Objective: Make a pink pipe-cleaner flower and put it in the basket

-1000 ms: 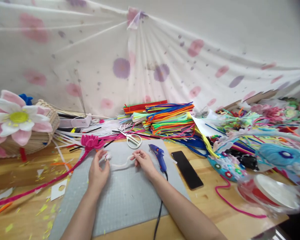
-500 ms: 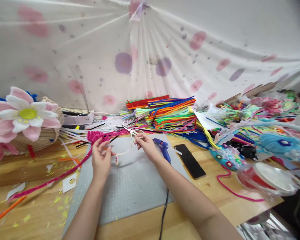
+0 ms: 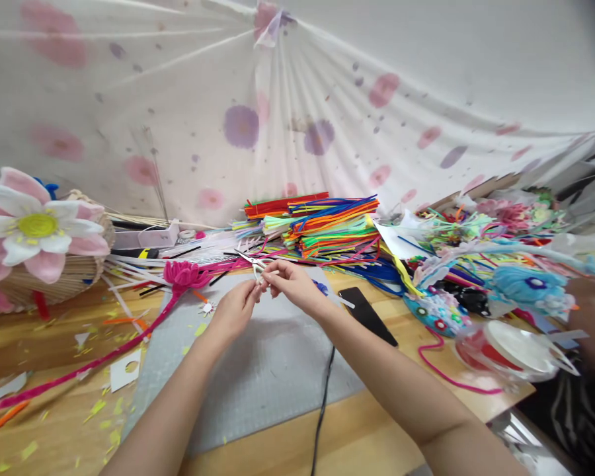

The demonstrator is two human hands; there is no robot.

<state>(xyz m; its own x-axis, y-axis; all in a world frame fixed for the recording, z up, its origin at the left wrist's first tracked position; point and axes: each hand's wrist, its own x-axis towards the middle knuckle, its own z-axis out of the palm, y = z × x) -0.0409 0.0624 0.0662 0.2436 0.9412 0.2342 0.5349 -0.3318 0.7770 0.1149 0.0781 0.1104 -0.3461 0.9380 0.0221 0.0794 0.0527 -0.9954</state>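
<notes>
My left hand [image 3: 235,307] and my right hand [image 3: 293,285] meet fingertip to fingertip above the grey cutting mat [image 3: 262,370]. Both are pinched around something small and pale, mostly hidden by the fingers. Just beyond them, scissors [image 3: 250,259] lie with their blades pointing up and left; the fingers partly cover the handles. Left of my left hand is a magenta fuzzy flower [image 3: 182,274] on a long magenta stem [image 3: 123,347]. A small white flower-shaped piece [image 3: 207,308] lies below it by an orange strip. A blue glue gun [image 3: 320,287] is mostly behind my right wrist.
A black phone [image 3: 367,316] lies right of the mat. Bundles of coloured pipe cleaners [image 3: 334,225] are stacked at the back. A large pink-white flower [image 3: 39,225] stands left. A ribbon spool [image 3: 510,350] is at right, near another person's blurred arm [image 3: 592,324]. A black cord [image 3: 322,403] crosses the front.
My left hand has moved right from beside the magenta flower to meet my right hand, uncovering the flower and the small white piece. Another person's arm now shows at the right edge.
</notes>
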